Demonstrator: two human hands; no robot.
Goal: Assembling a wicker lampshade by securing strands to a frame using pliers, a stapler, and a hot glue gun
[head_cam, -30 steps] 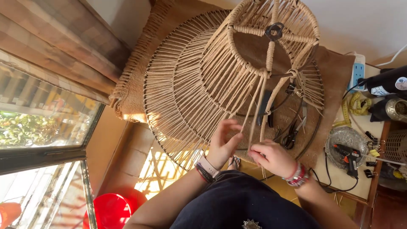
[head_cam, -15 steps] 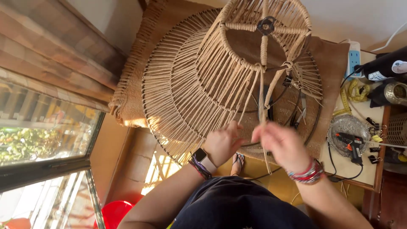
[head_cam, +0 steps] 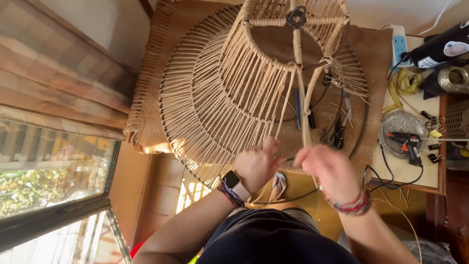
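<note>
The tiered lampshade frame of dark wire wrapped in tan cord [head_cam: 234, 93] stands on the brown counter [head_cam: 376, 54], its top cut off by the upper edge of the view and its lower rim hanging past the counter's near edge. The left hand [head_cam: 256, 164], closed in a loose fist, pinches one of the tan cords [head_cam: 283, 110] that hang from the frame. The right hand [head_cam: 330, 171] is blurred; its fingers seem to close on another hanging cord, though the grip is hard to make out. Dark pliers and scissors [head_cam: 337, 134] lie half hidden behind the wire rim. Farther right sit a glue gun on a glass dish [head_cam: 408, 142] and a white power strip [head_cam: 399, 45]. A window [head_cam: 53, 181] fills the left side.
</note>
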